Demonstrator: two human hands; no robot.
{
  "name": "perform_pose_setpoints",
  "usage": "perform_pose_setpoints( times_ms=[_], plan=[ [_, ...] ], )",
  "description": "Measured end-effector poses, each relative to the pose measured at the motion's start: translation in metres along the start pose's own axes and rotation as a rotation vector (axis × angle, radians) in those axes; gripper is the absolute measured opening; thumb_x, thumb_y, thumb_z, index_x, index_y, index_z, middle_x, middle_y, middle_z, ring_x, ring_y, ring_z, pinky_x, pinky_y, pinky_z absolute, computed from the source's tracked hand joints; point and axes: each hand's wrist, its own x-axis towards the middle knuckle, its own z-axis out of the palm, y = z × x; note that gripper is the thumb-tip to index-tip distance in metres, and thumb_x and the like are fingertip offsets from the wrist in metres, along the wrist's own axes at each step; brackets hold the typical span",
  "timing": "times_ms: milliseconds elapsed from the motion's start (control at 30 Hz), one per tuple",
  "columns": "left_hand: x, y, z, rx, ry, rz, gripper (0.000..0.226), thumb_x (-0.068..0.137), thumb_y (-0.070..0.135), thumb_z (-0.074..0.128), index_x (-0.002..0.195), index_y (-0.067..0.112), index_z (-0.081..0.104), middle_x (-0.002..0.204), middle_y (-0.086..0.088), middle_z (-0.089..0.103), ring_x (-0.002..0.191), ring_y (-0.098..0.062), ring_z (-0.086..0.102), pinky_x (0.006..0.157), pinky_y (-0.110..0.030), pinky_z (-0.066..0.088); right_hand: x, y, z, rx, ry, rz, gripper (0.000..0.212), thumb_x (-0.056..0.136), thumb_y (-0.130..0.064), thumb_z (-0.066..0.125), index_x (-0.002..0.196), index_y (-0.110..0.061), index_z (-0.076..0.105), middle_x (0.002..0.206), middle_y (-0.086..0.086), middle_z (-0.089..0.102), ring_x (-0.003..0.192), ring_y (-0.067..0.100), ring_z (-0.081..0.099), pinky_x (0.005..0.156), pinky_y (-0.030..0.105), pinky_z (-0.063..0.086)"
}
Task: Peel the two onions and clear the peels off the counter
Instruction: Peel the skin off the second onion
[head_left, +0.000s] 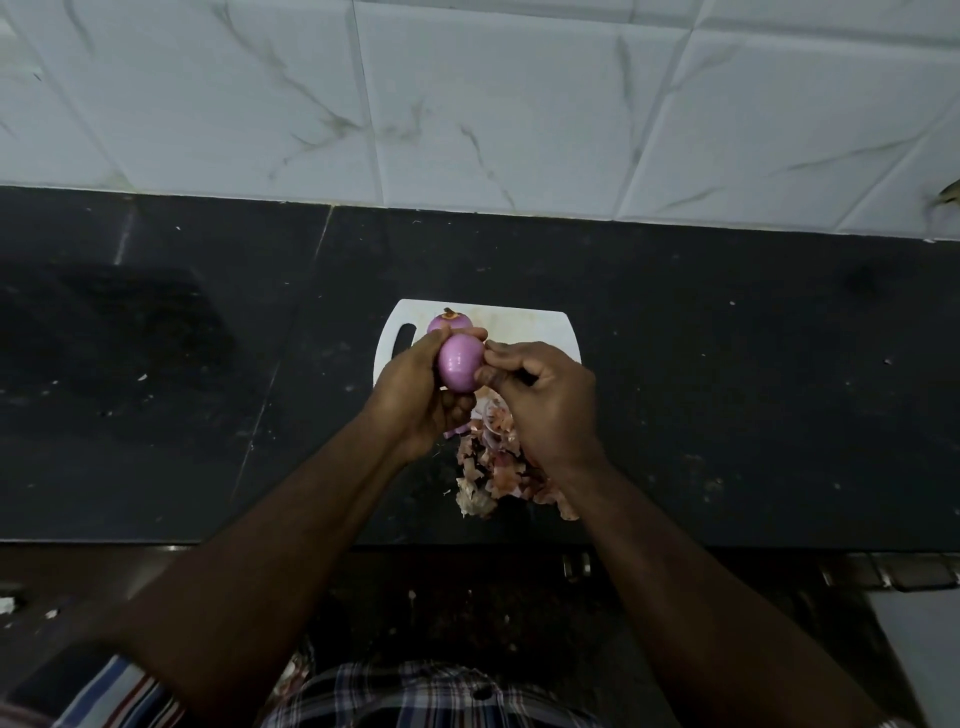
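Gripping peeled onion (460, 362), left hand (415, 397); peels (493, 462) below.

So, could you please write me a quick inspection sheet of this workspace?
Surface: dark counter, speckled with bits; white board on it.
Job's things: held onion looks peeled; second onion on the board behind it.
Clutter: peels heaped at the counter's near edge.
Grips: left hand holds the onion; right hand curled, fingertips at the onion.
Cables: nothing seen.
Surroundings: tiled wall behind.
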Motion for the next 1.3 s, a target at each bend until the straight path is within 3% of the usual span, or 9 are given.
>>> perform_pose_setpoints(
  times_ms=[200, 300, 433, 600, 800, 900, 1100, 1200, 1300],
  plan=[
    [0.003, 0.006, -0.014, 0.209, -0.072, 0.042, 0.063, 0.098, 0.069, 0.033, 0.114, 0.026, 0.077, 0.099, -0.011, 0.074, 0.066, -0.022, 0.065, 0.065, -0.035, 0.053, 0.006, -0.004, -0.013, 0.146, -0.146, 0.208, 0.035, 0.081, 0.004, 0.076, 0.096, -0.028, 0.072, 0.090, -0.008, 0.075, 0.087, 0.007, 0.071, 0.080, 0.031, 0.060],
    [0.004, 0.007, -0.018, 0.228, -0.219, 0.040, 0.051, 0.094, 0.053, 0.052, 0.132, 0.020, 0.065, 0.117, -0.014, 0.068, 0.092, -0.031, 0.063, 0.081, -0.047, 0.051, 0.011, -0.005, -0.018, 0.249, -0.216, 0.291, 0.044, 0.086, 0.003, 0.071, 0.101, -0.038, 0.071, 0.095, -0.011, 0.076, 0.096, 0.009, 0.071, 0.090, 0.038, 0.058],
    [0.004, 0.003, -0.018, 0.206, -0.248, 0.112, 0.029, 0.103, 0.025, 0.053, 0.127, 0.014, 0.063, 0.118, -0.015, 0.064, 0.089, -0.027, 0.062, 0.067, -0.037, 0.051, 0.014, -0.004, -0.014, 0.198, -0.229, 0.326, 0.028, 0.083, -0.019, 0.080, 0.109, -0.026, 0.075, 0.106, -0.001, 0.075, 0.099, 0.017, 0.072, 0.089, 0.047, 0.059],
    [0.006, -0.002, -0.016, 0.174, -0.236, 0.141, 0.027, 0.106, 0.023, 0.049, 0.124, 0.014, 0.067, 0.123, -0.012, 0.067, 0.085, -0.024, 0.064, 0.066, -0.037, 0.047, 0.018, -0.009, -0.013, 0.295, -0.132, 0.466, 0.017, 0.085, -0.001, 0.074, 0.101, -0.008, 0.077, 0.100, 0.009, 0.075, 0.094, 0.024, 0.073, 0.084, 0.047, 0.061],
    [0.005, 0.000, -0.011, 0.162, -0.222, 0.154, 0.025, 0.100, 0.026, 0.052, 0.115, 0.019, 0.072, 0.114, -0.006, 0.071, 0.089, -0.027, 0.062, 0.074, -0.040, 0.046, 0.020, -0.011, -0.012, 0.215, -0.209, 0.389, 0.011, 0.086, -0.019, 0.078, 0.096, -0.022, 0.075, 0.095, -0.001, 0.075, 0.092, 0.019, 0.072, 0.082, 0.041, 0.061],
    [0.007, 0.004, -0.009, 0.163, -0.239, 0.180, 0.025, 0.103, 0.021, 0.050, 0.118, 0.018, 0.071, 0.113, 0.002, 0.072, 0.095, -0.021, 0.065, 0.082, -0.042, 0.047, 0.023, -0.013, -0.009, 0.232, -0.158, 0.413, 0.021, 0.080, -0.012, 0.082, 0.099, -0.014, 0.075, 0.095, 0.002, 0.075, 0.090, 0.022, 0.074, 0.083, 0.047, 0.061],
    [0.001, 0.011, -0.006, 0.159, -0.286, 0.222, 0.034, 0.106, 0.014, 0.043, 0.133, 0.002, 0.060, 0.123, -0.006, 0.068, 0.095, -0.017, 0.069, 0.069, -0.027, 0.056, 0.028, -0.019, -0.017, 0.388, -0.113, 0.460, 0.007, 0.087, 0.001, 0.070, 0.093, -0.001, 0.074, 0.093, 0.017, 0.073, 0.084, 0.026, 0.073, 0.075, 0.044, 0.063],
    [0.003, 0.014, -0.005, 0.171, -0.317, 0.207, 0.036, 0.106, 0.021, 0.043, 0.133, 0.005, 0.061, 0.126, -0.010, 0.068, 0.098, -0.021, 0.069, 0.073, -0.031, 0.057, 0.031, -0.019, -0.024, 0.387, -0.114, 0.443, 0.009, 0.091, 0.002, 0.065, 0.092, -0.004, 0.073, 0.089, 0.009, 0.074, 0.082, 0.022, 0.073, 0.068, 0.036, 0.062],
    [0.001, 0.018, -0.004, 0.174, -0.286, 0.189, 0.037, 0.109, 0.026, 0.038, 0.130, 0.010, 0.064, 0.117, -0.005, 0.073, 0.092, -0.017, 0.070, 0.068, -0.028, 0.057, 0.029, -0.018, -0.028, 0.296, -0.230, 0.363, 0.022, 0.092, -0.010, 0.070, 0.113, -0.015, 0.071, 0.108, 0.001, 0.071, 0.095, 0.018, 0.072, 0.077, 0.035, 0.061]
  ],
)
